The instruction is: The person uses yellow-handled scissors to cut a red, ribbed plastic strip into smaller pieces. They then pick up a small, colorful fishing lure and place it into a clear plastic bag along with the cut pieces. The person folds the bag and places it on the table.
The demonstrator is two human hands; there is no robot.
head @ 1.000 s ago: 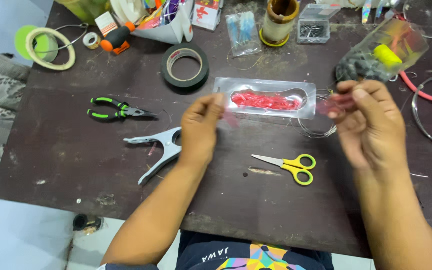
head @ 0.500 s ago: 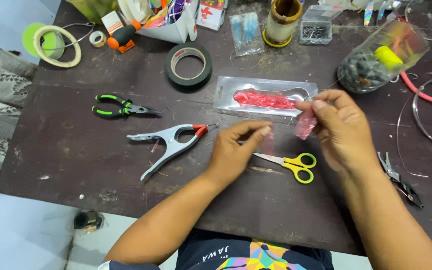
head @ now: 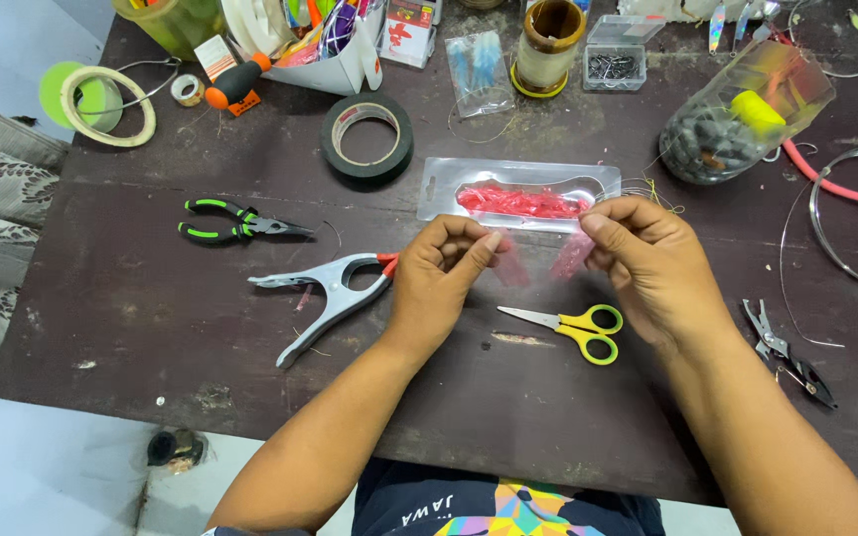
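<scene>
Since the earlier frame our left hand (head: 444, 273) had come up off the worktop (head: 131, 298) and met the right hand (head: 647, 263) just in front of the clear blister pack (head: 518, 194), so both ended up working the same bit. Each grip was pinched shut on a small soft pink piece: the left thumb and forefinger on one pink lure piece (head: 510, 266), the right on another (head: 573, 256), held in the air above the worktop, a little apart from each other. Both were blurry, so we couldn't tell whether they were joined by a line.

What could've gone wrong, as we saw it: those pieces looked slippery and tiny, so a loose pinch would have dropped one onto the dark worktop among the clutter. Pulling too hard could have torn the soft stuff. The yellow scissors (head: 573, 326) lay open-tipped right under our hands, easy to knock or prick a wrist on. The grey spring clamp (head: 325, 298) sat touching the left hand's side, and the thin wire loops (head: 851, 228) to the right could've snagged a sleeve-less forearm.
</scene>
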